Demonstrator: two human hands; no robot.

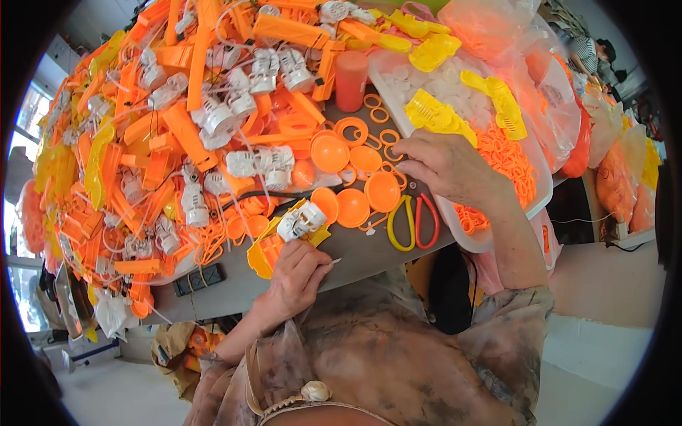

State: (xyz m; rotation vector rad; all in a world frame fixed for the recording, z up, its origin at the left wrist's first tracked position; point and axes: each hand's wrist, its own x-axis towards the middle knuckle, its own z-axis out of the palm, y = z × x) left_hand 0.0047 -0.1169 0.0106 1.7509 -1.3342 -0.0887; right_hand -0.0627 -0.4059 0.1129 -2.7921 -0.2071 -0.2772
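Note:
My left hand (295, 277) is closed around a part-assembled plastic toy piece, with a yellow shell (261, 259), orange parts and a white motor-like unit (302, 220). A thin white sliver sticks out by its fingers. My right hand (451, 170) reaches over the tray's left side, thumb and forefinger a little apart, their tips beside loose orange rings (392, 153). Whether it touches a ring is hard to make out. Between the hands lie round orange cups (382, 192) and scissors (401, 226) with one yellow and one red handle.
A big heap of orange housings (188, 135) and white units (213, 113) covers the left and back. At right stands a white tray (543, 184) with yellow shells (438, 117), clear pieces and small orange links (506, 160). An orange cylinder (351, 82) stands behind. Bags (554, 92) crowd the right.

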